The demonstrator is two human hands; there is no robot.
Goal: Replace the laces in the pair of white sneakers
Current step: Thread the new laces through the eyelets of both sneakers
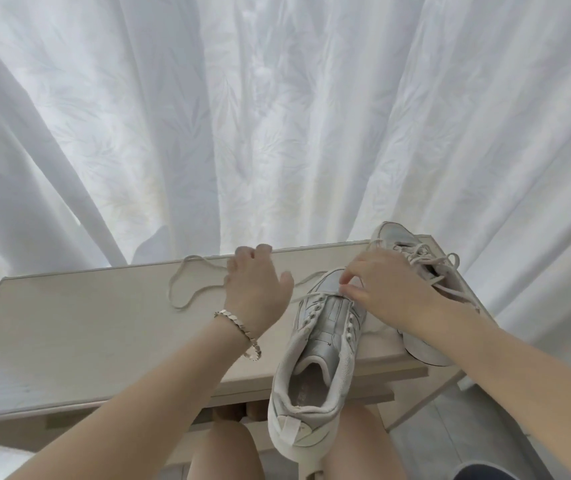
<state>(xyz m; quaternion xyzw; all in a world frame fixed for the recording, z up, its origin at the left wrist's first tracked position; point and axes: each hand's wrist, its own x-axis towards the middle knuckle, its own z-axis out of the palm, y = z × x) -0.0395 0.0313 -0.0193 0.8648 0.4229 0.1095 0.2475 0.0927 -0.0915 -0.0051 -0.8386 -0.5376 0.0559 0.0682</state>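
A white sneaker (315,362) lies on the pale table (69,323), toe away from me and heel hanging over the near edge; most of its eyelets are empty. Its white lace (182,289) trails left from the toe end in a loose loop on the tabletop. My left hand (256,285) is over that lace near the far edge, fingers curled round a strand. My right hand (388,292) pinches the lace with thumb and forefinger at the sneaker's front eyelets. The second sneaker (412,247), still laced, lies at the back right, partly under my right hand and forearm.
A white patterned curtain (277,116) hangs right behind the table's far edge. My knees (221,455) show under the near edge, with a lower shelf (363,398) beneath the top. Light floor (450,434) shows at the lower right. A bracelet is on my left wrist.
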